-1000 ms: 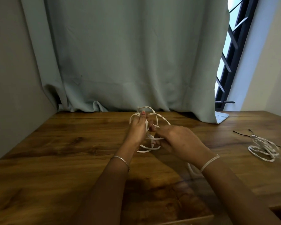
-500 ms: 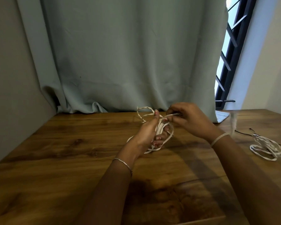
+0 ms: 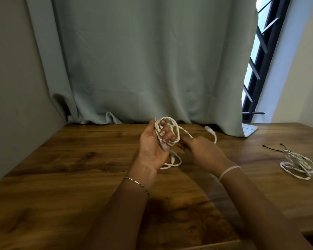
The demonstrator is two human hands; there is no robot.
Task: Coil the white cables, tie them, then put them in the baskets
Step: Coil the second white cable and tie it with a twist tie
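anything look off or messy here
Nothing damaged or spilled. The coil in the left hand is uneven, its plug end trailing loose toward the curtain. The second cable on the right of the table lies in a messy heap, black ties beside it.

Since half a second ago, my left hand [image 3: 152,147] turns palm-up, the white cable [image 3: 170,121] now looped round its curled fingers. My right hand [image 3: 204,152], blurred, drops from the coil's top to its right side. The plug end [image 3: 208,129] now shows by the curtain [image 3: 152,69].
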